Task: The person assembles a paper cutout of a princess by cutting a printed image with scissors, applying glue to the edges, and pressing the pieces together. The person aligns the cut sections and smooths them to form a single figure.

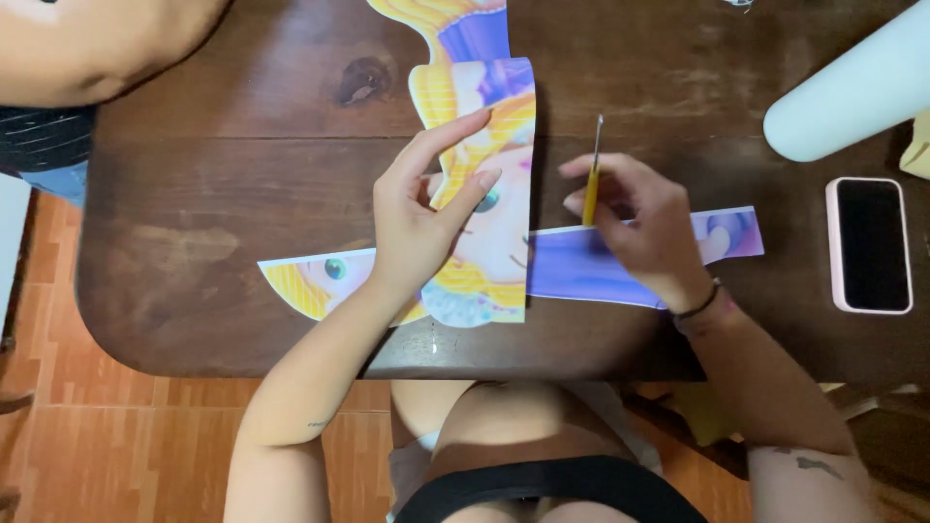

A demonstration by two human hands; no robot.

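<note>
Fingers (455,145) flat on paper cutout (494,242)

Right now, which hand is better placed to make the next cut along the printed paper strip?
Probably the right hand: it already grips the yellow-handled craft knife, blade end up, beside the printed paper strip. The left hand lies flat on that strip, pinning it to the wooden table.

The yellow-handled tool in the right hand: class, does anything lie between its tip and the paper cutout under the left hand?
Nothing visible does. The right hand holds the yellow-handled tool upright just beside the cutout's right edge, with only bare wooden table between them. The left hand presses the cutout flat.
</note>
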